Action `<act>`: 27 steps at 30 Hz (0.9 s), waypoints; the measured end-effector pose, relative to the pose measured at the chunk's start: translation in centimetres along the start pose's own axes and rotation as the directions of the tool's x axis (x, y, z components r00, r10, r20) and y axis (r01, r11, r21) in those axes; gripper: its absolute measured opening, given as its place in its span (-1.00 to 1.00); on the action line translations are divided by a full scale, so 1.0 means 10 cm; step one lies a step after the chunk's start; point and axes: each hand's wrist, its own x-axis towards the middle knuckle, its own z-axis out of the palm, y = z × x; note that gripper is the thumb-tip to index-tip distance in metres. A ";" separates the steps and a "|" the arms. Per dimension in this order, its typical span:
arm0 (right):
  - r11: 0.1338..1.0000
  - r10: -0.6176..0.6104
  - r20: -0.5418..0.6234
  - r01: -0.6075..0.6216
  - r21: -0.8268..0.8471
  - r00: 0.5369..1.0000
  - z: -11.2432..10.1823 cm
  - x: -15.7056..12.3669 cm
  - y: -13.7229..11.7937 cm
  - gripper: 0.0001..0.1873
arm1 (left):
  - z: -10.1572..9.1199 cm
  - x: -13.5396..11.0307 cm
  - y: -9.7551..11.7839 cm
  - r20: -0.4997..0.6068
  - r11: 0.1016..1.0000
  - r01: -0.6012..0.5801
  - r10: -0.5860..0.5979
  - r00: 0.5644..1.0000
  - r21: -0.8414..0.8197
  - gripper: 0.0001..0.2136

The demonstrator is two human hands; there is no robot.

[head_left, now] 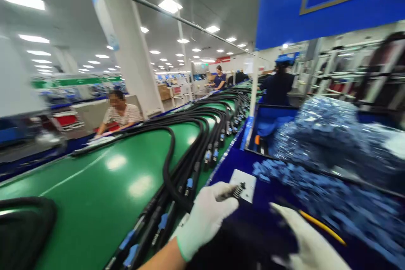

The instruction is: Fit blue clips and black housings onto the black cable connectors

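Observation:
My left hand (207,215), in a white glove with a bare forearm behind it, is closed on a cable connector (236,193) with a ribbed metallic end. The connector is pinched between thumb and fingers, over the lower edge of a small white plate (248,182) on the blue bench. At lower right is my right hand (305,236), also white-gloved and smeared by motion. A yellow handle (322,227) runs beside it; whether the hand grips it cannot be made out. Many small blue pieces (316,190) lie in a heap beyond that hand.
Black cables (198,135) with blue-capped ends lie along the green conveyor (126,177) to my left. A plastic-wrapped bundle (325,126) stands in a bin at right. A white post (254,84) rises at the bench edge. Co-workers stand farther along the line.

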 end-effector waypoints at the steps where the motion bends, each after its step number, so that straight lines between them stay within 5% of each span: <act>1: 0.982 0.076 0.082 -0.089 0.165 0.994 0.05 -0.08 -0.18 -0.14 | 0.02 0.01 0.03 0.012 0.997 -0.032 0.031 0.999 0.069 -0.66; 3: 0.850 0.206 0.197 -0.275 0.450 0.959 0.20 -0.13 -0.48 -0.25 | 0.04 0.07 0.07 0.063 0.980 -0.079 0.068 0.996 0.181 -0.70; 6: 0.723 0.257 0.094 -0.255 0.642 0.962 0.35 -0.07 -0.66 -0.47 | 0.08 0.16 0.05 0.255 0.943 -0.144 0.066 0.965 0.299 -0.72; 9: 0.696 0.287 0.056 -0.249 0.674 0.956 0.35 -0.04 -0.65 -0.36 | 0.12 0.20 0.00 0.445 0.896 -0.242 0.057 0.894 0.372 -0.68; 19: 0.504 0.172 0.215 -0.273 0.819 0.961 0.33 0.06 -0.66 -0.04 | 0.16 0.18 -0.16 0.510 0.740 -0.516 0.272 0.816 0.432 -0.77; 22: 0.562 0.139 0.236 -0.273 0.780 0.962 0.33 0.05 -0.73 -0.11 | 0.10 0.21 -0.18 0.421 0.851 -0.344 0.164 0.892 0.397 -0.67; 24: 0.649 0.151 0.207 -0.255 0.716 0.966 0.37 0.02 -0.71 -0.19 | 0.08 0.24 -0.23 0.310 0.950 -0.085 -0.014 0.951 0.302 -0.16; 27: 0.777 0.189 0.130 -0.229 0.586 0.973 0.52 0.07 -0.48 -0.38 | 0.00 0.34 -0.36 0.347 0.980 0.076 -0.138 0.928 0.186 0.25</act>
